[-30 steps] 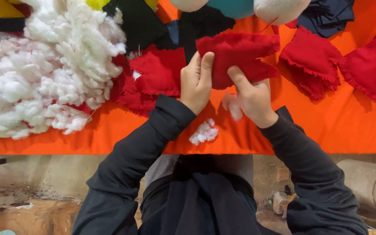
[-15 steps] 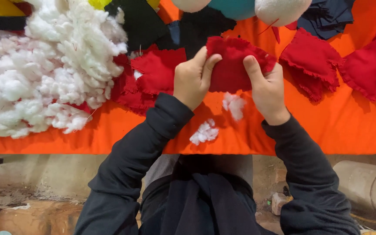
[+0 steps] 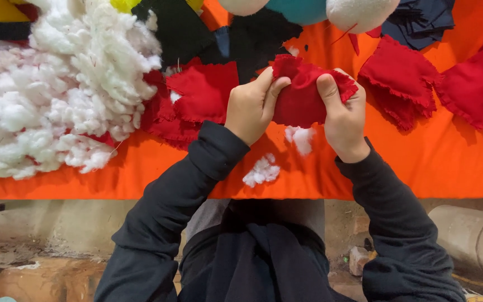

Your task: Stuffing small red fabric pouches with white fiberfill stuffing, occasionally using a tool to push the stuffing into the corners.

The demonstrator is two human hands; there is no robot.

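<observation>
We hold a red cloth pouch [image 3: 300, 98] in both hands above the orange desk [image 3: 431, 168]. Our left hand [image 3: 252, 106] is closed on the pouch's left edge, thumb lying across its front. Our right hand [image 3: 345, 114] is closed on the right edge, thumb pressed on the front and fingers wrapped behind. The pouch is bunched between the two grips, its frayed upper edge raised; we cannot tell whether it touches the desk.

Just below the pouch, a small white tuft of stuffing [image 3: 300, 137] lies on the desk, and a second tuft [image 3: 262, 170] lies lower, near the desk's front edge. Left of the pouch, behind our left hand, rests a stack of flat red cloth pieces [image 3: 197, 95]. Far left of the pouch sits a large heap of white stuffing [image 3: 57, 95]. Right of the pouch lie two more red pouches [image 3: 401, 81] [image 3: 476, 89], apart from it. Above the pouch lie black cloth pieces [image 3: 252, 39] and the lower edges of rounded white and teal stuffed shapes [image 3: 359, 11].
</observation>
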